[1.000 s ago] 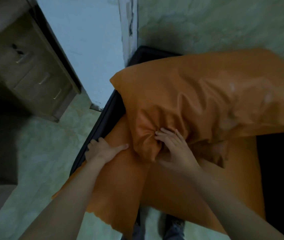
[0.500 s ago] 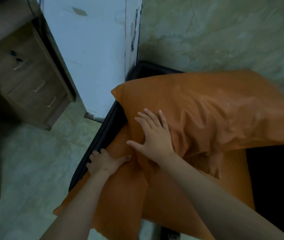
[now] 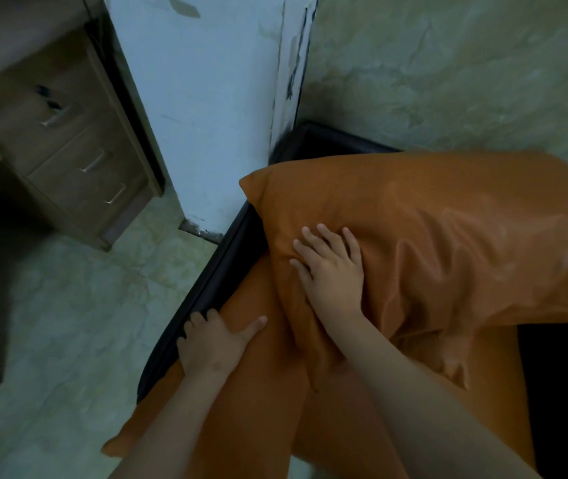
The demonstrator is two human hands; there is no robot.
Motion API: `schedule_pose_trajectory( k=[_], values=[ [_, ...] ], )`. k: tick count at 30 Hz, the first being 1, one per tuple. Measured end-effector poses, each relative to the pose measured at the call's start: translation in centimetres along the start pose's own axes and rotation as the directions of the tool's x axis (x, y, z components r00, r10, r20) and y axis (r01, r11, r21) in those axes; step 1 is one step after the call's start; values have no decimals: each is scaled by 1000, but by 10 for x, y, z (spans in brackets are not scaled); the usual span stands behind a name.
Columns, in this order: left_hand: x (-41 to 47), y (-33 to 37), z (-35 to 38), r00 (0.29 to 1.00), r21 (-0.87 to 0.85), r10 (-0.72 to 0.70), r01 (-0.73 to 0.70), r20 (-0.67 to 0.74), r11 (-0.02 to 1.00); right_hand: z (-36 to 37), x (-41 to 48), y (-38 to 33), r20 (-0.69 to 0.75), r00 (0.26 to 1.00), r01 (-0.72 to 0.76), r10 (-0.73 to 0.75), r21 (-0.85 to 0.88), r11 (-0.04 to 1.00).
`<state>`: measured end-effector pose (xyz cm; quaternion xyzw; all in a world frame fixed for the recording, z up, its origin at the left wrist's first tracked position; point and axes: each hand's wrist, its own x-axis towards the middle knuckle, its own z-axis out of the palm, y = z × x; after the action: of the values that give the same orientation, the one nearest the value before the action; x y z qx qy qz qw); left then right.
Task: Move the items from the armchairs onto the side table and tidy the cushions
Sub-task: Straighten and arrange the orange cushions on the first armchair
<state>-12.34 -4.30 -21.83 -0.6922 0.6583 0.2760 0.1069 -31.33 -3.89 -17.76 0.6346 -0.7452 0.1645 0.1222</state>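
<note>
back cushion (image 3: 448, 243): orange, slick-looking cover, leaning against the rear of the black armchair (image 3: 227, 267); lower left corner creased and bunched under the palm.
seat cushion (image 3: 268, 392): orange, flat in the chair; its front-left corner pokes out past the frame over the floor (image 3: 68, 305).
right hand (image 3: 331, 271): flat on the back cushion's lower left, fingers spread, palm pressing in. not gripping.
left hand (image 3: 213, 340): on the seat cushion's left edge, thumb out across the fabric, fingers curled down between cushion and frame; fingertips hidden, so can't tell if they pinch anything.
step (my read): seating and smoothing the back cushion while the other hand pins the seat cushion.
risk 1: cover looks slippery; push from one side only and the back cushion likely slides or twists right instead of settling.
risk 2: bunched corner stays trapped under the palm, so it sets with a fold.
risk 3: seat cushion sits skewed; more forward load and that overhanging corner may creep further off.
risk 4: left fingers are in the gap by the frame; shoving the cushion that way could squeeze them.
items / side table: none in view, can't judge that part.
nearby: wooden drawer unit (image 3: 68, 143) and white pillar (image 3: 199, 115), well clear.
</note>
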Motion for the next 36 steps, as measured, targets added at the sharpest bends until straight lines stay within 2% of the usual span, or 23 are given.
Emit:
schedule_pose_trajectory(
  k=[7, 13, 15, 17, 19, 26, 29, 34, 36],
  values=[
    [-10, 22, 9, 992, 2, -121, 121, -40, 993, -6, -4, 14, -116, 993, 20, -13, 59, 998],
    [-20, 9, 45, 979, -121, -166, 180, 117, 976, -22, -23, 38, -127, 989, 85, -79, 48, 995],
    [-31, 3, 62, 971, -246, -160, 201, 179, 948, -27, -30, 47, -123, 988, 101, -96, 38, 994],
    [-41, -1, 75, 952, -499, -128, 256, 276, 828, -32, -36, 54, -125, 985, 121, -116, 34, 992],
    [-46, -5, 80, 954, -610, -97, 258, 283, 749, -37, -41, 60, -136, 981, 142, -135, 39, 989],
    [-43, -2, 76, 983, -528, -96, 166, 157, 833, -60, -57, 81, -163, 968, 199, -193, 23, 980],
    [-45, 5, 73, 992, -467, -109, 122, 56, 876, -67, -66, 90, -173, 961, 223, -218, 11, 975],
    [-29, 15, 40, 963, -174, -133, 93, -233, 980, -81, -64, 100, -212, 954, 221, -213, 15, 975],
    [-19, 18, 30, 960, -94, -101, 79, -262, 992, -82, -62, 101, -219, 953, 218, -211, 10, 976]
  ],
)
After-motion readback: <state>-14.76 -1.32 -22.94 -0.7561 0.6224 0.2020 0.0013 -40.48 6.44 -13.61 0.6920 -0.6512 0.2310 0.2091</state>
